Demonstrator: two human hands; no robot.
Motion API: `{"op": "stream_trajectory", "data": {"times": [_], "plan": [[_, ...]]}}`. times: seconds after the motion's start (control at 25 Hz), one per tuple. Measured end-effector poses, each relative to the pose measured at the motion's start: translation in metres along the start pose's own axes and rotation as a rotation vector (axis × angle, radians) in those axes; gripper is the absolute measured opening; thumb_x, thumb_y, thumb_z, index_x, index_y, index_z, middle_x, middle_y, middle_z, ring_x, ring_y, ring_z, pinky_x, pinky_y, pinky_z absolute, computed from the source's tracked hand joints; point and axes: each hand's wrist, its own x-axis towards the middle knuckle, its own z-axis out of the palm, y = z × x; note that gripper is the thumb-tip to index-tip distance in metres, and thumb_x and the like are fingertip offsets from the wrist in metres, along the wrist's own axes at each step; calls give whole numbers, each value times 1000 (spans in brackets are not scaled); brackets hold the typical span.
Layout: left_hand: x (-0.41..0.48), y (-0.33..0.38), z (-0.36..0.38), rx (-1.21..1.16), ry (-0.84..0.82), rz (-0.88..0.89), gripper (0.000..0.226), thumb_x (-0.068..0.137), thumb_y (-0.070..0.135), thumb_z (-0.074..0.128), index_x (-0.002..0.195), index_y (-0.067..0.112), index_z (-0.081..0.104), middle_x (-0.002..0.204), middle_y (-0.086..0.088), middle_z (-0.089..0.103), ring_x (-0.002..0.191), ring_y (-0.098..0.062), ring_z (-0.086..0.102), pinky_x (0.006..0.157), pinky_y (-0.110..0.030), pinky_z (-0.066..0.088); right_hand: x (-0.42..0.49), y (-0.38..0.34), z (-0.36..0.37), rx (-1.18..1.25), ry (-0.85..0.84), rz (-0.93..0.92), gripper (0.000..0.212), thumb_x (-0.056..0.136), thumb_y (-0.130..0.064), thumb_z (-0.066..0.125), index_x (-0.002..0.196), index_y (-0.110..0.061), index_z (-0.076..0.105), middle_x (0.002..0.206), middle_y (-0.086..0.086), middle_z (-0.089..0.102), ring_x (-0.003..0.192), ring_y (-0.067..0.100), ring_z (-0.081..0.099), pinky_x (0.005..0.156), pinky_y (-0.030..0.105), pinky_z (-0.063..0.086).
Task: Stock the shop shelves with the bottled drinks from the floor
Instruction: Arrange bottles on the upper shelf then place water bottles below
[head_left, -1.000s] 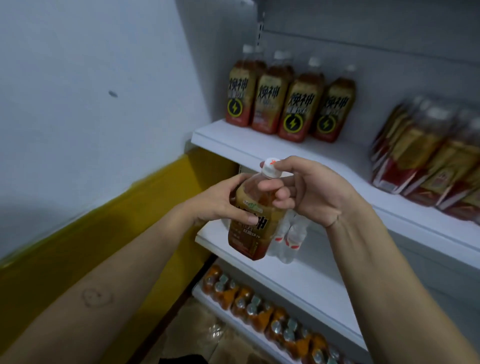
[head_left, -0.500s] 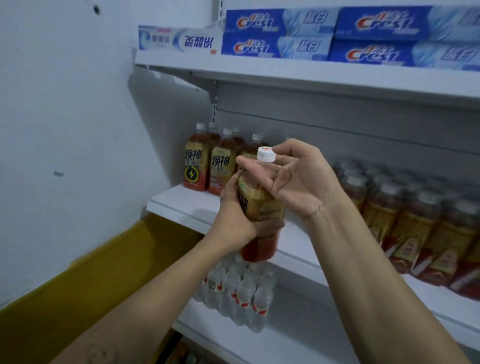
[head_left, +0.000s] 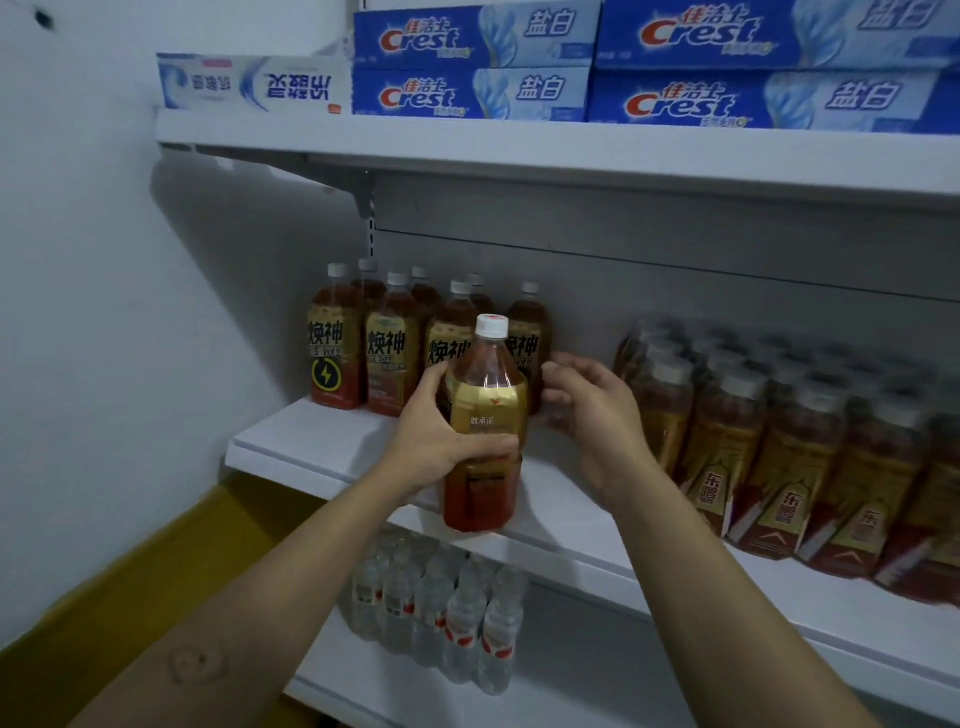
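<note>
Bottle (head_left: 485, 415) of brown drink with a white cap stands upright in the left hand (head_left: 434, 441), whose fingers wrap round its gold label. Its base is level with the front edge of the middle shelf (head_left: 311, 447), whether touching cannot be told. The right hand (head_left: 592, 410) is open with fingers loosely spread, just beside the bottle and not touching it. Behind stands a row of like bottles (head_left: 363, 348); to the right are shrink-wrapped packs (head_left: 779, 441). Toothpaste boxes (head_left: 467, 62) fill the shelf above, water bottles (head_left: 441, 618) the one below.
</note>
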Motion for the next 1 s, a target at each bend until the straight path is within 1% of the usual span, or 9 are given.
{"op": "stream_trajectory", "data": {"times": [0.12,0.2,0.28,0.4,0.52,0.64,0.76,0.84,1.0], "plan": [[20,-9,0,-24,-89,-5,115,35,45,97,135,34,41,121,4,65,112,-16,63,98,-47,50,10,24,2,-79,14,-9,28,90,-34,67,115,-22,64,109,-1,69,99,14,66,89,32,52],[34,-15,0,-48,-193,4,111,40,36,98,136,35,42,121,1,66,112,-19,64,97,-46,51,19,39,8,-80,-27,51,39,90,-49,61,121,-26,64,115,-3,70,109,15,64,99,37,49],[46,-15,-8,-74,-328,-20,99,49,23,96,133,39,45,120,1,67,112,-19,65,95,-42,53,27,50,14,-13,-85,95,55,85,-60,56,126,-24,63,117,-1,71,112,18,65,98,36,50],[55,-13,-30,26,-466,-54,72,64,22,86,122,46,50,118,8,68,113,-10,63,101,-37,49,34,62,17,25,-115,53,60,80,-53,61,127,-16,60,117,5,72,110,20,67,87,28,54],[57,-24,-41,144,-327,23,51,79,20,78,115,47,54,118,13,64,109,-7,60,91,-39,55,40,67,15,-117,-127,-72,58,76,-39,77,126,-18,57,116,-1,70,107,12,67,78,18,54],[53,-42,-36,67,-60,-10,39,91,6,63,122,29,59,104,5,63,100,-20,66,77,-45,59,50,73,11,-255,-102,-85,62,72,-21,83,125,-24,51,112,-8,68,101,6,67,74,14,54],[42,-50,-30,24,-122,-38,44,96,5,55,134,27,50,111,14,62,106,3,62,83,-15,50,60,86,7,-485,-244,43,73,65,-28,92,127,-21,55,116,-5,69,109,14,65,87,23,55],[38,-49,-28,-29,-231,-56,49,90,10,66,131,30,48,117,15,60,101,14,59,80,-8,48,64,91,7,-563,-234,85,73,56,-25,95,122,-22,61,110,-5,72,106,15,67,92,33,55],[60,-53,-15,181,-215,-46,58,81,44,73,135,35,52,127,5,58,115,-12,57,101,-38,49,70,89,11,-637,-4,-3,53,52,-16,97,95,-27,67,92,-11,74,87,7,69,79,29,56]]}}
